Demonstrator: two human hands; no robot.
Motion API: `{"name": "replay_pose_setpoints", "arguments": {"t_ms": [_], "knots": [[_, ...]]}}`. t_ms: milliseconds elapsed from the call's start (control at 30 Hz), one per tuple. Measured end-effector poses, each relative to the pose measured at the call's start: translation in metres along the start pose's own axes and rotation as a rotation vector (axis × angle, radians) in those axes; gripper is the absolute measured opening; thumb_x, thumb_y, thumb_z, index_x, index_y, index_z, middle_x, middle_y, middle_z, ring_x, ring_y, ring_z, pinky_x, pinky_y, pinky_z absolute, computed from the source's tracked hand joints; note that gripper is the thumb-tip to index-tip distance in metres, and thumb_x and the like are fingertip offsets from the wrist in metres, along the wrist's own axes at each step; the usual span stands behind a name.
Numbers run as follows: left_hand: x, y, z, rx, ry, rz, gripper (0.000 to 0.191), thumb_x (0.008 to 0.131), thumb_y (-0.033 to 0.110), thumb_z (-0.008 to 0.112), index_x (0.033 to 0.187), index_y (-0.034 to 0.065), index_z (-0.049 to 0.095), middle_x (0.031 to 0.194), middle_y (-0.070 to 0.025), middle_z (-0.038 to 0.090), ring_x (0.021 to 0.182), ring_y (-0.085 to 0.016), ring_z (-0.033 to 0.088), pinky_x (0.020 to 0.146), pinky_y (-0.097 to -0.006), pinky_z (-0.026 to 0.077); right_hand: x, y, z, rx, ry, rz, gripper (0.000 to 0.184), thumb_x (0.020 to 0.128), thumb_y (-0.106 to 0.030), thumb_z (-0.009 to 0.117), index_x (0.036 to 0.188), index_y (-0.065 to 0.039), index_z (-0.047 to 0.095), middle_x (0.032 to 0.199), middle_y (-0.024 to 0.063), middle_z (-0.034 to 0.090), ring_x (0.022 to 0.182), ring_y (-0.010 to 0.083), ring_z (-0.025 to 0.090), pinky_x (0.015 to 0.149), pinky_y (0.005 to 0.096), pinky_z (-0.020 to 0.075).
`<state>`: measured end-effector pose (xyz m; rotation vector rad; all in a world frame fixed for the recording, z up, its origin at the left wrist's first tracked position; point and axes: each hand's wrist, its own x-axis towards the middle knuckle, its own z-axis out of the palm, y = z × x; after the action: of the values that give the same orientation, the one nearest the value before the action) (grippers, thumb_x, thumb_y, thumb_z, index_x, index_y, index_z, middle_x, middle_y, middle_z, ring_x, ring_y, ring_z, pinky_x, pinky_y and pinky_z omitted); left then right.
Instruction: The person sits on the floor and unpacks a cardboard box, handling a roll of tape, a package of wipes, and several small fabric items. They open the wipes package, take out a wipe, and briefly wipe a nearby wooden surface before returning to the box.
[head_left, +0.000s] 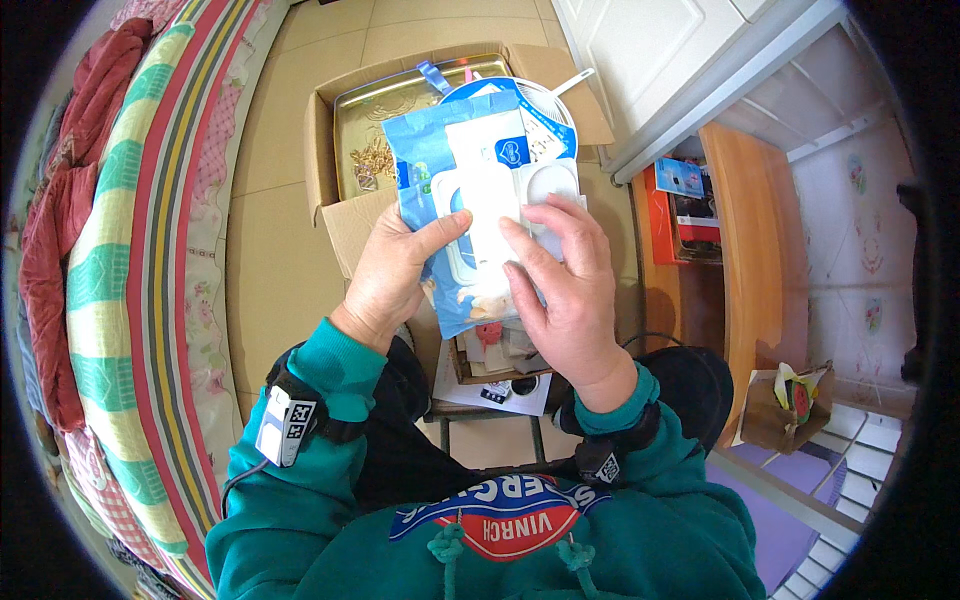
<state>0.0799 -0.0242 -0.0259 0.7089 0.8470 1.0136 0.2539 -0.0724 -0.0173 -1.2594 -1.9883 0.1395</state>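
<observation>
A blue and white soft wet-wipes packet (448, 300) with a white plastic lid is held up over a cardboard box. My left hand (401, 262) grips its left edge, the thumb lying on the lid area. Its lid (551, 182) stands opened towards the right. My right hand (566, 277) is spread over the right side, fingertips at the lid and the packet's bright front; glare hides the detail there. Behind the packet is a round blue and white plastic hand fan (562, 120) with a white handle.
An open cardboard box (322, 142) holds a golden tray (356, 105) with small gold-coloured pieces. Below the packet, a small box (480, 367) of papers stands on a low stool. A patterned bed (161, 262) runs along the left; a wooden shelf (757, 262) and a paper bag (780, 420) are at right.
</observation>
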Motion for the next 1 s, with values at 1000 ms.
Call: {"name": "replay_pose_setpoints", "arguments": {"t_ms": [1000], "knots": [[0.003, -0.005, 0.011, 1.033, 0.016, 0.562, 0.033, 0.071, -0.001, 0.069, 0.102, 0.0044, 0.059, 0.093, -0.006, 0.052, 0.087, -0.016, 0.054, 0.081, -0.0281, 0.046, -0.01, 0.005, 0.014, 1.408, 0.171, 0.916, 0.03, 0.089, -0.015, 0.061, 0.113, 0.002, 0.057, 0.104, 0.0081, 0.064, 0.091, 0.0126, 0.062, 0.079, 0.0267, 0.0495]]}}
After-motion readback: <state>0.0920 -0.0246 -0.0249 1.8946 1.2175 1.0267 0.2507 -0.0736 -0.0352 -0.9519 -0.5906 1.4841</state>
